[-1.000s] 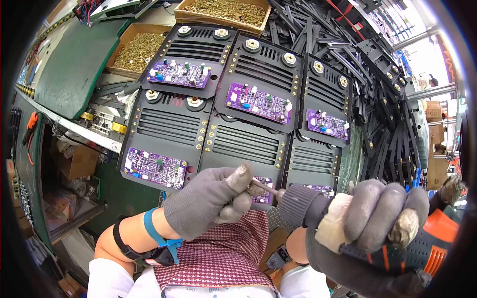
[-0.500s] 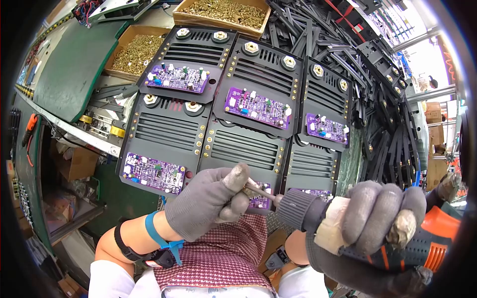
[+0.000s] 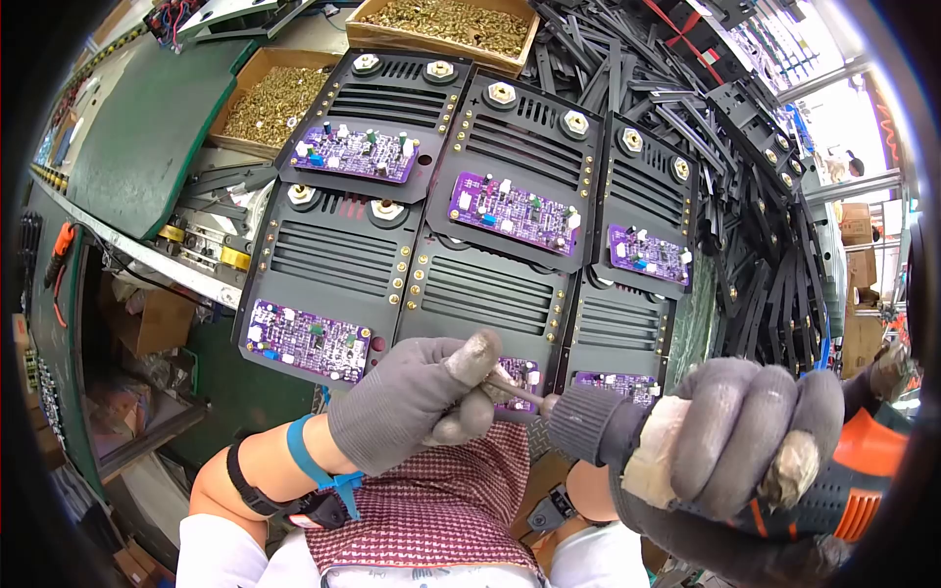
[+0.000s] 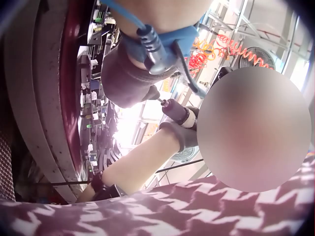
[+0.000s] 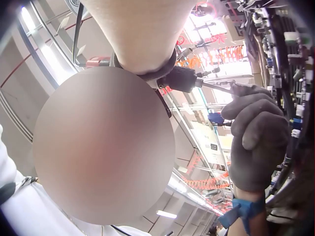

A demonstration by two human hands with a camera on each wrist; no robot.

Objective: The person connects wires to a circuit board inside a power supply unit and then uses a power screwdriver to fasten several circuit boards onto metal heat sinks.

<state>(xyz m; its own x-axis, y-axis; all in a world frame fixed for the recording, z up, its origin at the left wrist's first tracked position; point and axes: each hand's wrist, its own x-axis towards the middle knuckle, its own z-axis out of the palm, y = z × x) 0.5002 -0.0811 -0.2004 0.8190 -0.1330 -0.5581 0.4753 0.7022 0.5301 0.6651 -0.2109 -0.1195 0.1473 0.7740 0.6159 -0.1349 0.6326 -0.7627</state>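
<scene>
In the head view my left hand (image 3: 412, 404), in a grey glove, pinches the end of a thin driver bit (image 3: 518, 393) between thumb and fingers. I cannot tell whether a screw sits at the tip, since the fingertips cover it. My right hand (image 3: 750, 431), also gloved, grips a black and orange power drill (image 3: 867, 446), its ribbed chuck (image 3: 586, 423) aimed left at the other hand. The right wrist view has the left hand (image 5: 258, 132) curled at the bit's end. Just beyond the hands lie black slotted panels (image 3: 333, 245) bearing purple circuit boards (image 3: 309, 338).
Behind the panels stand two wooden boxes of small brass-coloured parts, one at the back (image 3: 446, 24) and one at the left (image 3: 270, 103). Black strips (image 3: 627, 88) are heaped at the right. A green mat (image 3: 147, 137) covers the left; orange-handled pliers (image 3: 61, 255) hang beside it.
Hands and drill stay in almost the same pose, with the bit's end still at the left fingertips. The panels shift only slightly in the view.
</scene>
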